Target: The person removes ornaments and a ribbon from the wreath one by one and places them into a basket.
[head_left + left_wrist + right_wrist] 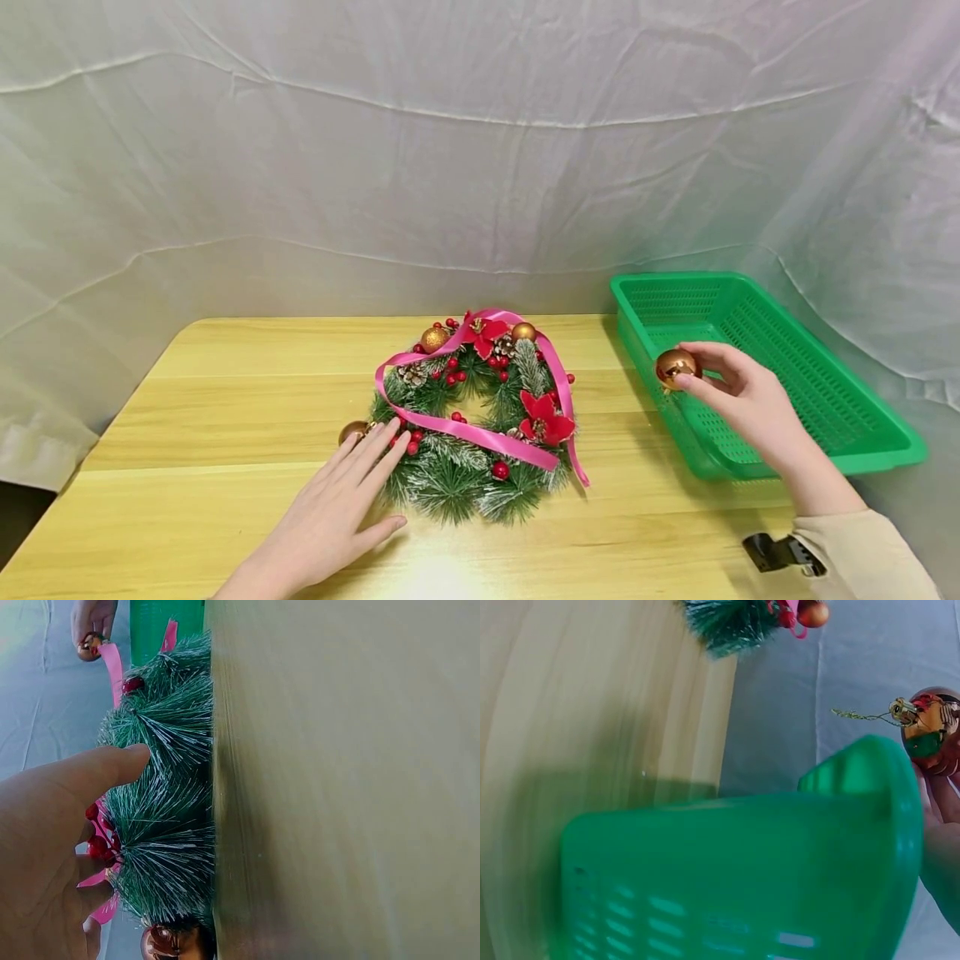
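A green Christmas wreath (450, 479) with red berries, red flowers, pine cones and gold balls lies on the table. A loose pink ribbon (480, 435) drapes over it. My left hand (330, 508) rests its straight fingers on the wreath's left side, beside a copper ball (352, 432) at the edge. In the left wrist view, the thumb (112, 766) lies against the needles. My right hand (750, 408) pinches a shiny copper bauble (675, 367) above the basket's near-left rim. In the right wrist view, a gold cord (859, 715) hangs from the bauble's cap.
A green plastic basket (825, 392) with slotted sides stands at the right of the wooden table (225, 408). Pale cloth (450, 167) hangs behind and around the table. A black strap buckle (783, 554) sits by the right sleeve.
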Action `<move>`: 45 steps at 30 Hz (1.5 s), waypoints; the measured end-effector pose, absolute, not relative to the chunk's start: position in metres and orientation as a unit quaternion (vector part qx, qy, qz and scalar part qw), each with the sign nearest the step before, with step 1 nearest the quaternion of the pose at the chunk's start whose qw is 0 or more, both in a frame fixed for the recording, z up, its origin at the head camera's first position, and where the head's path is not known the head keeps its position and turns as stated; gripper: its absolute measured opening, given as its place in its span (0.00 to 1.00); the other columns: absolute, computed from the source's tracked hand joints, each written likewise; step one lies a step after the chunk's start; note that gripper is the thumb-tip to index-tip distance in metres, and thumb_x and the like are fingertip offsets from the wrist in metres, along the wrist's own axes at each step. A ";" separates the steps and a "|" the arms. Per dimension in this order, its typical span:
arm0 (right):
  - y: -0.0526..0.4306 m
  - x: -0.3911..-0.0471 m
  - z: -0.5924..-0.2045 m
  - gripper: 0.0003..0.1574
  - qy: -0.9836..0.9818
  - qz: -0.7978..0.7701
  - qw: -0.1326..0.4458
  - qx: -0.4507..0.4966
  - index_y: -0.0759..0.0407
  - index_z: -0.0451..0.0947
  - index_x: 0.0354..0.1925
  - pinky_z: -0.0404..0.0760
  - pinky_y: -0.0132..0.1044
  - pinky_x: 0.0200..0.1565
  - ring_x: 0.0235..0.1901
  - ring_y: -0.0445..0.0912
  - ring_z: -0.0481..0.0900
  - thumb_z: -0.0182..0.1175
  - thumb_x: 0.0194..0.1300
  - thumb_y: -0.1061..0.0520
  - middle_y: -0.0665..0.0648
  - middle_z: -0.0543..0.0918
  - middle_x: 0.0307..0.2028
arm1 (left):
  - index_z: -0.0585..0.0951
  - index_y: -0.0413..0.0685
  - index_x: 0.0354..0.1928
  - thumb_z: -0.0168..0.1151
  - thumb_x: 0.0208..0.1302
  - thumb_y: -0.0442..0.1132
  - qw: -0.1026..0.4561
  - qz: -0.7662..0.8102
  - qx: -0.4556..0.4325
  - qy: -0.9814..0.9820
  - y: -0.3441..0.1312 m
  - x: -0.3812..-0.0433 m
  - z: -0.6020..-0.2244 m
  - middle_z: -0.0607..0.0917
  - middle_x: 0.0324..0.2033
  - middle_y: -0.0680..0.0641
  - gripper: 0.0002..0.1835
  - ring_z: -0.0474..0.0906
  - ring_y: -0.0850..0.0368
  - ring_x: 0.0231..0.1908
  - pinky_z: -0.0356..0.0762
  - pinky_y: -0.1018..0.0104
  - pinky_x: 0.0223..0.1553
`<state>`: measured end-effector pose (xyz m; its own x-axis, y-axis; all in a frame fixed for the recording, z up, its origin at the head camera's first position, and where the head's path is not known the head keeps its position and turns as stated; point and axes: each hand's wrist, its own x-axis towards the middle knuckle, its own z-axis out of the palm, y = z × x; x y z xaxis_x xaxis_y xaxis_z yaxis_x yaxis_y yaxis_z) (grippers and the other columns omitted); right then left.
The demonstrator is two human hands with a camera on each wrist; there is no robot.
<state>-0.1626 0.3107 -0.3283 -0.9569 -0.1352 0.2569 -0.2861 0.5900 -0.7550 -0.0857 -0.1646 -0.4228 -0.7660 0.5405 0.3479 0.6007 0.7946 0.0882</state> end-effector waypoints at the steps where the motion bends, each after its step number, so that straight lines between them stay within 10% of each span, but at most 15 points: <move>1: 0.312 -0.162 -0.327 0.28 -0.890 0.433 0.087 0.112 0.53 0.71 0.63 0.76 0.19 0.45 0.50 0.30 0.75 0.62 0.65 0.53 0.48 0.78 0.52 | 0.53 0.48 0.75 0.62 0.56 0.63 0.155 -0.097 -0.305 -0.935 -0.165 -0.086 -0.423 0.50 0.74 0.47 0.50 0.51 0.47 0.71 0.51 0.48 0.69; 45: 0.366 -0.164 -0.340 0.32 -0.932 0.354 0.040 0.062 0.56 0.67 0.64 0.72 0.21 0.38 0.46 0.21 0.66 0.59 0.67 0.45 0.40 0.73 0.52 | 0.53 0.49 0.75 0.62 0.56 0.63 0.152 -0.096 -0.306 -0.935 -0.165 -0.086 -0.423 0.50 0.74 0.47 0.50 0.50 0.47 0.71 0.52 0.47 0.68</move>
